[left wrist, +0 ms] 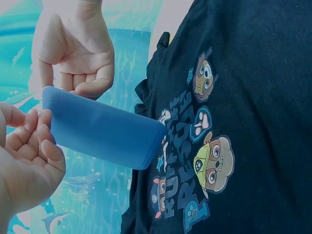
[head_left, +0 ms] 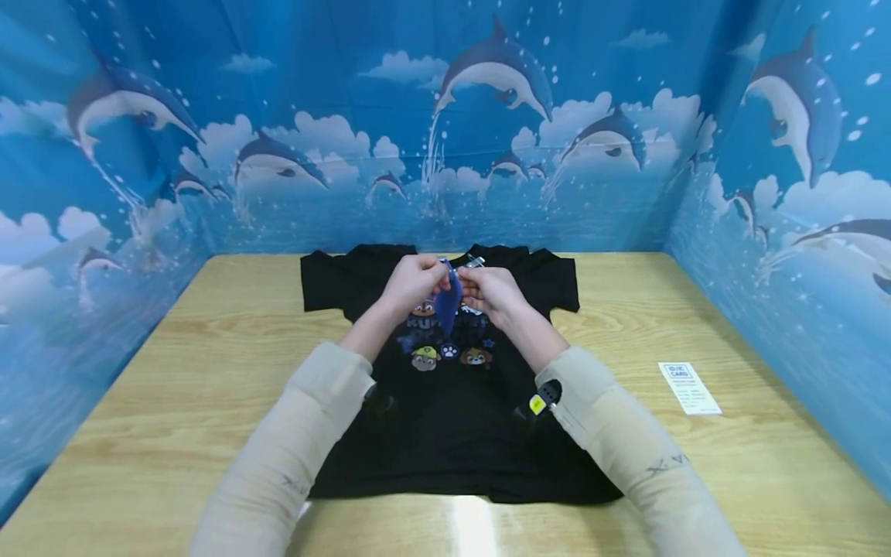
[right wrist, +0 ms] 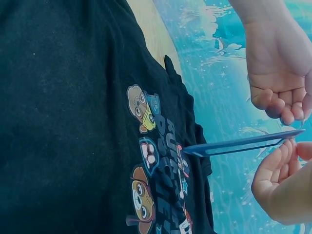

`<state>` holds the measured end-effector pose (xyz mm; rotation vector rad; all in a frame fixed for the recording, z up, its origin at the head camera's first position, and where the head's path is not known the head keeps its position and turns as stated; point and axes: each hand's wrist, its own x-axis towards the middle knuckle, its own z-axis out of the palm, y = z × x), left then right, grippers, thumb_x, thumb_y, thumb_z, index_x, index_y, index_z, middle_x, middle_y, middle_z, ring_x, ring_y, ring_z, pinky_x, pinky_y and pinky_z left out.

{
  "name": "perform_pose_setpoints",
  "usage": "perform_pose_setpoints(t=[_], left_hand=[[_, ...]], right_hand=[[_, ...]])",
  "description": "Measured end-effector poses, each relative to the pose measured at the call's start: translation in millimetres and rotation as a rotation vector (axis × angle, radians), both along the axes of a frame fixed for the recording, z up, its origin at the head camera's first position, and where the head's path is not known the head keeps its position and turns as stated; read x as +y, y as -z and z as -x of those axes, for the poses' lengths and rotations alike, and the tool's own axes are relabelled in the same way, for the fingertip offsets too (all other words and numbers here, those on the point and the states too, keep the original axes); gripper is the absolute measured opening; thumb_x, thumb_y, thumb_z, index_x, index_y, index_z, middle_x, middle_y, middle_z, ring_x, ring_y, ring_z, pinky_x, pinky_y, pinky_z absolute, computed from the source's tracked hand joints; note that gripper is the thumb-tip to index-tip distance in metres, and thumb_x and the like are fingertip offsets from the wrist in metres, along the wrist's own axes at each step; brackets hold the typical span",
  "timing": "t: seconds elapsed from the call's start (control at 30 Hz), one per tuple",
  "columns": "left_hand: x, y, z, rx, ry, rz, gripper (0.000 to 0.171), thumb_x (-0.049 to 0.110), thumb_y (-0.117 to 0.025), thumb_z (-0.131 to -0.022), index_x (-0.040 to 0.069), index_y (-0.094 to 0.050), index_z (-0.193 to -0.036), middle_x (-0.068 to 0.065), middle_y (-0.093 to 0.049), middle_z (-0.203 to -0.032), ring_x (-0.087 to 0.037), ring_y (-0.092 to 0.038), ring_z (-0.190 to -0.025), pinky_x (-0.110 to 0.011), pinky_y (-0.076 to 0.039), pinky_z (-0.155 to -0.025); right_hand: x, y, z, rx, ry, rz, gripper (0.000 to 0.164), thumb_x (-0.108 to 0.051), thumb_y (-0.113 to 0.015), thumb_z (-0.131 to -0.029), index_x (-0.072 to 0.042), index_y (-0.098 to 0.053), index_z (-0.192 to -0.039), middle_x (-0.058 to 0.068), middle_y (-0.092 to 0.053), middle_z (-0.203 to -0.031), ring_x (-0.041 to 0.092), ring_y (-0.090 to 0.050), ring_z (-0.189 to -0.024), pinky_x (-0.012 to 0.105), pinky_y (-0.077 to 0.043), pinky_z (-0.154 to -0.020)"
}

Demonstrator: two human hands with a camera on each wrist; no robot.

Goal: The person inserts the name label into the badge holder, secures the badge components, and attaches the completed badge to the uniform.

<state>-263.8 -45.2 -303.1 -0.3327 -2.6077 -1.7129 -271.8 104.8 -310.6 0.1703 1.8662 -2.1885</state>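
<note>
A flat blue card holder (head_left: 448, 303) hangs upright between my two hands, over the printed chest of a black T-shirt (head_left: 445, 433). My left hand (head_left: 415, 280) pinches its top edge from the left. On the other side my right hand (head_left: 493, 292) grips near the same top edge, a silver clip (head_left: 476, 262) showing by its fingers. The broad plain face of the card holder (left wrist: 105, 129) shows in the left wrist view; from the right wrist the card holder (right wrist: 243, 144) appears nearly edge-on. Fingers hide part of the top edge.
The T-shirt lies spread on a wooden table (head_left: 209, 371), sleeves outward, with cartoon dogs printed on it. To the right lies a white paper card (head_left: 691, 388) printed ID/IC CARD. A blue dolphin-patterned curtain (head_left: 334, 77) stands round the table's back and sides.
</note>
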Motion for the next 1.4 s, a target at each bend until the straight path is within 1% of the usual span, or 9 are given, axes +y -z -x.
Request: perform_pose_setpoints(t=[0.2, 0.3, 0.43, 0.53, 0.67, 0.8, 0.97, 1.2, 1.4], left_hand=[[-0.8, 0.3, 0.1, -0.020, -0.012, 0.014, 0.027, 0.013, -0.048, -0.092, 0.004, -0.059, -0.070, -0.008, -0.061, -0.076, -0.025, -0.053, -0.070, -0.029, -0.041, -0.058], [-0.7, 0.3, 0.3, -0.033, -0.031, 0.012, 0.026, 0.012, -0.049, -0.090, 0.003, -0.060, -0.068, -0.007, -0.061, -0.073, -0.026, -0.054, -0.068, -0.032, -0.042, -0.058], [-0.8, 0.5, 0.1, -0.075, -0.049, 0.020, 0.026, 0.013, -0.050, -0.089, 0.003, -0.061, -0.068, -0.007, -0.061, -0.071, -0.020, -0.053, -0.061, -0.035, -0.043, -0.059], [-0.8, 1.2, 0.2, -0.104, -0.049, 0.029, 0.026, 0.015, -0.050, -0.089, 0.003, -0.061, -0.068, -0.005, -0.061, -0.070, -0.015, -0.052, -0.059, -0.031, -0.042, -0.057], [-0.8, 2.4, 0.5, -0.123, -0.051, 0.026, 0.026, 0.016, -0.051, -0.091, 0.002, -0.063, -0.071, -0.005, -0.061, -0.070, -0.014, -0.052, -0.060, -0.026, -0.042, -0.054], [-1.0, 3.2, 0.7, -0.156, -0.050, -0.001, 0.027, 0.019, -0.052, -0.093, 0.000, -0.065, -0.078, -0.006, -0.062, -0.073, -0.014, -0.051, -0.061, -0.026, -0.043, -0.053], [-1.3, 5.1, 1.4, -0.179, -0.041, -0.019, 0.029, 0.023, -0.053, -0.094, -0.001, -0.068, -0.089, -0.011, -0.064, -0.084, -0.013, -0.050, -0.063, -0.026, -0.043, -0.053], [-1.5, 5.4, 0.8, -0.149, -0.074, -0.009, 0.028, 0.023, -0.056, -0.093, 0.000, -0.069, -0.099, -0.009, -0.062, -0.086, -0.016, -0.051, -0.063, -0.026, -0.042, -0.050], [-0.3, 6.5, 1.2, -0.137, -0.065, -0.008, 0.026, 0.023, -0.056, -0.094, 0.001, -0.069, -0.094, -0.010, -0.061, -0.084, -0.016, -0.049, -0.058, -0.026, -0.042, -0.048]], right_hand=[[0.9, -2.4, -1.4, -0.023, 0.018, 0.028, 0.014, -0.014, -0.054, -0.095, -0.004, -0.061, -0.088, 0.002, -0.057, -0.071, 0.011, -0.054, -0.062, 0.023, -0.045, -0.059], [1.5, -2.8, -0.9, -0.018, 0.015, 0.044, 0.015, -0.014, -0.053, -0.095, -0.003, -0.061, -0.087, 0.002, -0.057, -0.071, 0.011, -0.054, -0.061, 0.023, -0.044, -0.059], [1.7, -2.3, -0.4, -0.022, 0.026, 0.060, 0.015, -0.013, -0.054, -0.094, -0.003, -0.061, -0.086, 0.002, -0.057, -0.070, 0.010, -0.054, -0.060, 0.022, -0.045, -0.058], [2.1, -2.1, -0.4, -0.036, 0.028, 0.089, 0.016, -0.012, -0.053, -0.095, -0.003, -0.060, -0.084, 0.003, -0.057, -0.069, 0.010, -0.054, -0.060, 0.022, -0.044, -0.057], [3.0, -3.0, -1.0, -0.045, 0.018, 0.134, 0.016, -0.011, -0.051, -0.095, -0.003, -0.059, -0.085, 0.002, -0.057, -0.068, 0.011, -0.054, -0.060, 0.022, -0.044, -0.057], [4.5, -4.4, -1.4, -0.032, 0.002, 0.158, 0.013, -0.011, -0.050, -0.096, -0.003, -0.057, -0.090, 0.003, -0.058, -0.073, 0.011, -0.054, -0.064, 0.022, -0.045, -0.059], [5.8, -5.9, -1.0, 0.004, -0.017, 0.143, 0.012, -0.011, -0.048, -0.097, -0.002, -0.056, -0.099, 0.004, -0.059, -0.079, 0.012, -0.057, -0.070, 0.022, -0.047, -0.062], [3.7, -6.8, -0.4, 0.030, -0.012, 0.112, 0.024, -0.010, -0.049, -0.096, 0.006, -0.053, -0.114, 0.004, -0.059, -0.080, 0.012, -0.057, -0.070, 0.022, -0.047, -0.062], [0.9, -7.4, 0.8, 0.035, -0.003, 0.045, 0.036, -0.008, -0.057, -0.092, 0.008, -0.051, -0.124, 0.005, -0.062, -0.084, 0.013, -0.060, -0.074, 0.023, -0.048, -0.063]])
